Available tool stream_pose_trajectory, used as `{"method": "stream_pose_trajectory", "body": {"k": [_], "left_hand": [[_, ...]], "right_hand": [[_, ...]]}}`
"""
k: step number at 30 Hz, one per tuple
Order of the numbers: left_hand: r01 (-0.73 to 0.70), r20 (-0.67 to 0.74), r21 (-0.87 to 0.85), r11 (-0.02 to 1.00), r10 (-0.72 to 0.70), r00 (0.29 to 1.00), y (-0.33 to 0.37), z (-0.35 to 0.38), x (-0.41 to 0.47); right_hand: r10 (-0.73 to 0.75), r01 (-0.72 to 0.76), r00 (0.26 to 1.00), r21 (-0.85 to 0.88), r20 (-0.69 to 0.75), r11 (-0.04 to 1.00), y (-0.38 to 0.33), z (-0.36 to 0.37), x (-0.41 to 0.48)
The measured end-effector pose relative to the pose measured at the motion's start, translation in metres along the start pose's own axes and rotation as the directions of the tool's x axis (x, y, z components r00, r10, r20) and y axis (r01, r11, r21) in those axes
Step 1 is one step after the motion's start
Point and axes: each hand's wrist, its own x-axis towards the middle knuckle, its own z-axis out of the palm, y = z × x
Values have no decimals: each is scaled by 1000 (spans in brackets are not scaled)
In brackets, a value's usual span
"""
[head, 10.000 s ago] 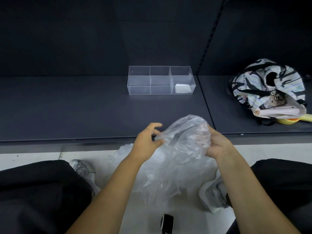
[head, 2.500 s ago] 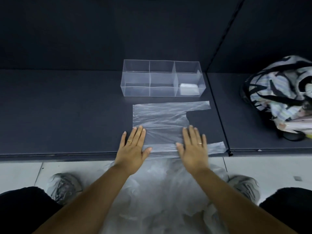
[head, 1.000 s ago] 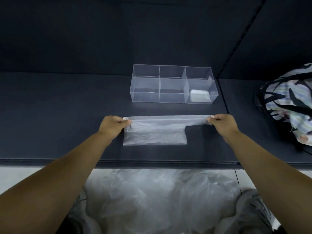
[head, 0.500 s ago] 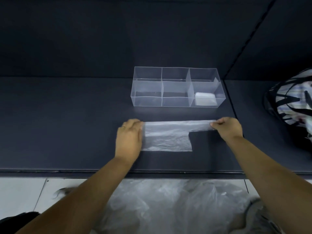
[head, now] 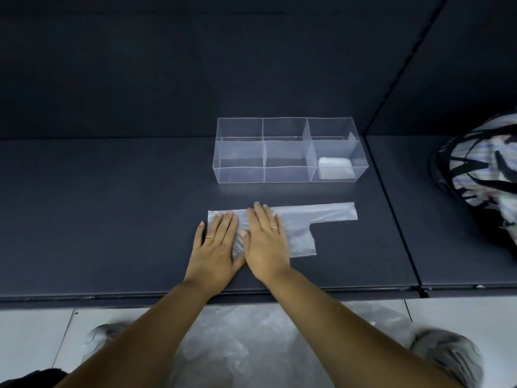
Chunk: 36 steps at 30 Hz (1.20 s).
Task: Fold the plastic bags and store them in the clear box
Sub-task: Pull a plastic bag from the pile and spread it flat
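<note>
A translucent plastic bag (head: 300, 228), folded in half lengthwise, lies flat on the dark shelf (head: 112, 219), its handle strip reaching right. My left hand (head: 216, 247) and my right hand (head: 265, 242) press flat on the bag's left part, side by side, fingers spread. Behind the bag stands the clear box (head: 288, 175) with three compartments. A small folded white bag (head: 335, 168) lies in its right compartment. The other two compartments look empty.
A black-and-white patterned cloth bag (head: 481, 169) sits on the shelf at the far right. A heap of loose plastic bags (head: 251, 348) lies on the white floor below the shelf edge, between my shoes (head: 447, 354).
My right hand let go of the handle end and moved left. Both hands now lie flat on the bag's left part. Earlier the bag was spread out and folded in half.
</note>
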Motion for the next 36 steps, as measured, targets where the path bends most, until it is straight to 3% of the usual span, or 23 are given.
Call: {"method": "stream_pose_trajectory", "body": {"k": [4, 9, 12, 14, 16, 19, 23, 29, 31, 33, 36], "left_hand": [[2, -14, -21, 1000, -3, 1000, 1, 1, 2], [19, 16, -19, 1000, -19, 1000, 1, -2, 1], [11, -32, -45, 999, -13, 999, 5, -12, 1], [-94, -150, -108, 990, 77, 986, 15, -19, -4], [-230, -193, -182, 956, 195, 962, 30, -22, -9], [-288, -114, -191, 938, 271, 956, 47, -15, -14], [-190, -103, -258, 947, 168, 980, 52, -8, -15], [-203, -264, -237, 950, 138, 955, 62, -15, -19], [-238, -325, -222, 946, 158, 932, 65, -16, -26], [-243, -319, -228, 943, 164, 933, 68, -19, -33], [-217, -298, -199, 956, 151, 942, 74, -24, -41]], "right_hand": [[74, -76, 997, -188, -18, 979, 64, -7, -8], [266, -302, 946, -210, -184, 930, 124, -49, -27], [126, -167, 951, -125, -283, 978, 123, -65, -47], [-7, -11, 971, -76, -238, 997, 115, -64, -62], [-62, 56, 984, -39, -167, 998, 108, -61, -72], [-6, 14, 986, 46, -164, 999, 101, -60, -71], [9, -10, 1000, -51, -20, 999, 96, -64, -60], [69, -72, 989, 17, 130, 997, 103, -90, -78], [85, -85, 991, -8, 106, 996, 106, -99, -88], [50, -48, 997, -40, 53, 998, 100, -102, -96], [-113, 118, 990, -62, 80, 991, 80, -89, -101]]}}
